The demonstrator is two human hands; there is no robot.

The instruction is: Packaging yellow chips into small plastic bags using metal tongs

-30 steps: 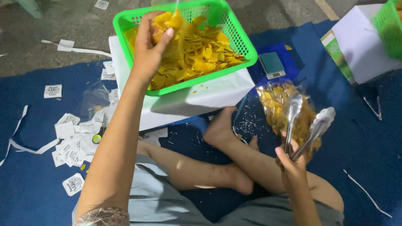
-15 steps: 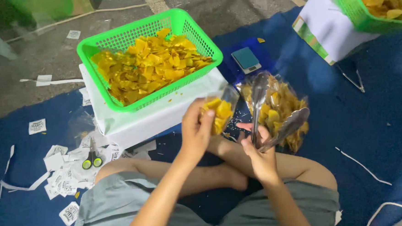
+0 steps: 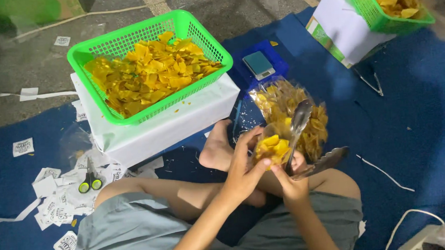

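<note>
Above the crossed legs of the seated person, a small bunch of yellow chips [image 3: 272,149] is pinched in the curled fingers of the left hand [image 3: 244,170] at the mouth of a clear plastic bag [image 3: 289,117] already partly filled with chips. Metal tongs [image 3: 304,136], with their arms spread, are clasped in the closed fingers of the right hand [image 3: 291,179] against the bag's edge. Behind, on a white box [image 3: 166,125], a green basket [image 3: 148,68] heaped with chips is set, and a small scale [image 3: 258,65] lies on the blue mat [image 3: 410,120].

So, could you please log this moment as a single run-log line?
left hand: holds yellow chips at clear bag | right hand: holds metal tongs | green basket: on white box
</note>
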